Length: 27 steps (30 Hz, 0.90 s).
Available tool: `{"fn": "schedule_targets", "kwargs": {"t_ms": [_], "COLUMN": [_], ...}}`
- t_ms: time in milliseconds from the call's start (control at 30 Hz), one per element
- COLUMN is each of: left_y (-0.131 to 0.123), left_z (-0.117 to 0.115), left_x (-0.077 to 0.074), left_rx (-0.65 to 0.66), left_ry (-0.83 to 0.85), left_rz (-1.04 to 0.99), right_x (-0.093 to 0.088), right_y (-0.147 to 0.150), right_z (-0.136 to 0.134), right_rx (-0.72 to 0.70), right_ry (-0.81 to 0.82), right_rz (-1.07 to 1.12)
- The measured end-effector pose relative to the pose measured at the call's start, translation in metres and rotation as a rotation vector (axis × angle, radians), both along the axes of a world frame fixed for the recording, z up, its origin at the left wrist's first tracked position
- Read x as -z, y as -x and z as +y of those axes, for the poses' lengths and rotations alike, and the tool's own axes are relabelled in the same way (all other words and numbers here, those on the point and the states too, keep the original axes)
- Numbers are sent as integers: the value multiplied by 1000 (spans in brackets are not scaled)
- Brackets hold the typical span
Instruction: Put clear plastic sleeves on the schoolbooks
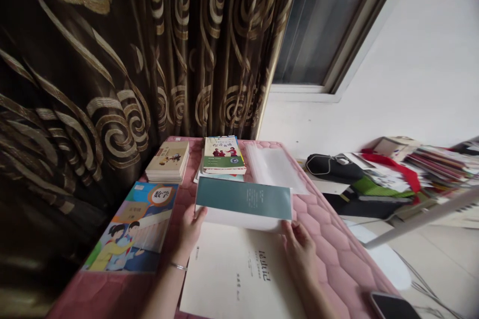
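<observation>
white book (235,274) runs off the bottom of view; my left hand (190,232) and right hand (299,251) stand apart, both gripping one teal-banded sheet (243,204) above it. one math book (129,227), one green book (223,154) and a stack (168,161) too tight to count lie on pink quilting (329,244); one phone (392,306) is cut off.

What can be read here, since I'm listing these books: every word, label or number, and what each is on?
"数学": on the orange circle of the blue maths textbook.
Title on the green-and-white book: too blurred to read.
Small print on the teal-banded white sheet: too small to read.
Dark title on the white booklet: too blurred to read.
</observation>
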State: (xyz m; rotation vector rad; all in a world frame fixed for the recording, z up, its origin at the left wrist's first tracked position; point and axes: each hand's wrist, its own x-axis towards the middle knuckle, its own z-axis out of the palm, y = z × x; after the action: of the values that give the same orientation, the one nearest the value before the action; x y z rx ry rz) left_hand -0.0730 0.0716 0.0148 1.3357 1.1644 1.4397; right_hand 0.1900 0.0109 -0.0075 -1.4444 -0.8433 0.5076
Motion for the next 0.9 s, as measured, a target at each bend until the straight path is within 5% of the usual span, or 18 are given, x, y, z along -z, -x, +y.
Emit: {"fn": "schedule_targets", "kwargs": {"t_ms": [600, 700, 800, 900], "left_y": [5, 11, 12, -2], "left_z": [4, 6, 5, 1], "left_x": [-9, -12, -32, -69], "left_rx": [101, -64, -313, -356], "left_ry": [-16, -70, -314, -561], "left_rz": [17, 112, 278, 634], "right_x": [-5, -5, -4, -3], "right_y": [-1, -1, -2, -3], "right_z": [0, -1, -2, -2], "right_rx": [-39, -59, -73, -73], "right_ry": [-7, 11, 4, -13], "right_rz": [24, 14, 29, 33]}}
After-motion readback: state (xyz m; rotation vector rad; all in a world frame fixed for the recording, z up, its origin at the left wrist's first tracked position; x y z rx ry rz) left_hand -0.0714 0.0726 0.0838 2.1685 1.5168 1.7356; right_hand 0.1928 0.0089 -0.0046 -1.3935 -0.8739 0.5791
